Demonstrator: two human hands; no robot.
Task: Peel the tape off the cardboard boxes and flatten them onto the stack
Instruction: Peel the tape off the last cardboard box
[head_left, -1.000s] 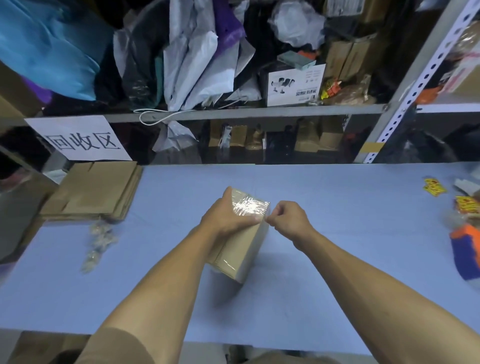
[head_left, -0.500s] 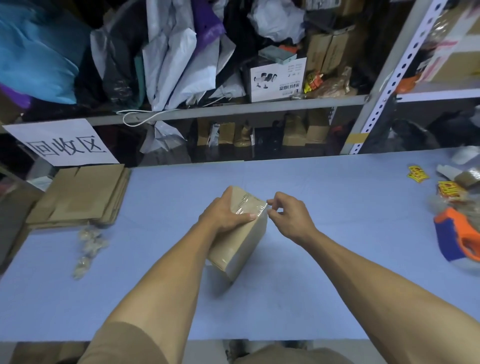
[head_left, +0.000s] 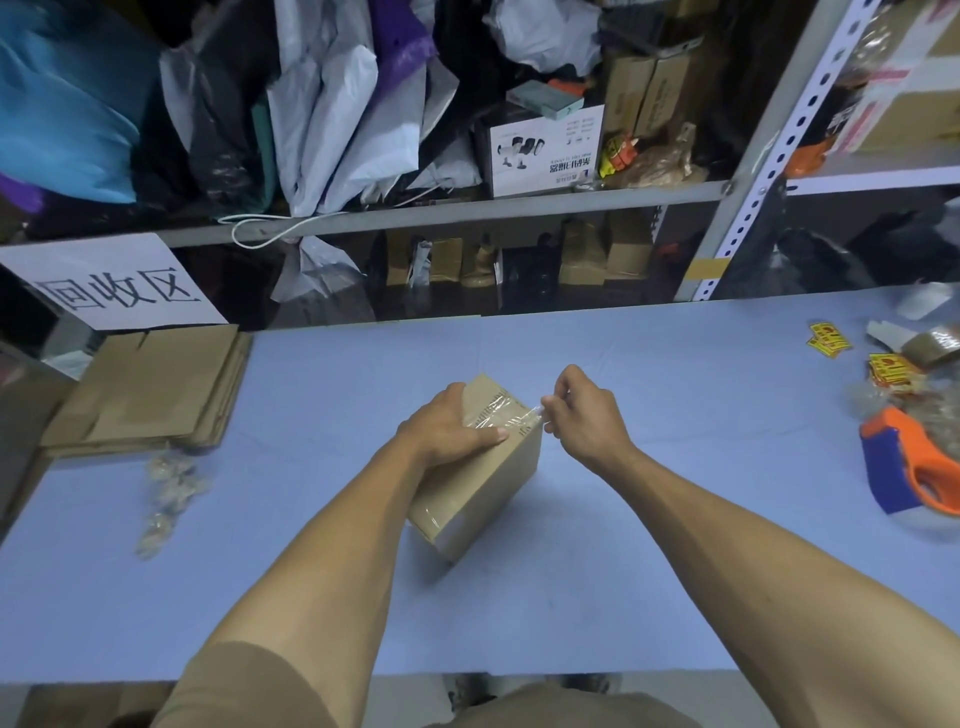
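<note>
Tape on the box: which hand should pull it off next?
Right. The right hand already pinches the lifted end of the clear tape at the box's edge, while the left hand grips the cardboard box, steadying it on the table.

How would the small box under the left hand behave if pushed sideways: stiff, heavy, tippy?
Likely stiff: the box keeps square edges under the left hand. Probably light, since that one hand holds it tilted on an edge. Probably tippy when released. The right hand pinches the tape.
</note>
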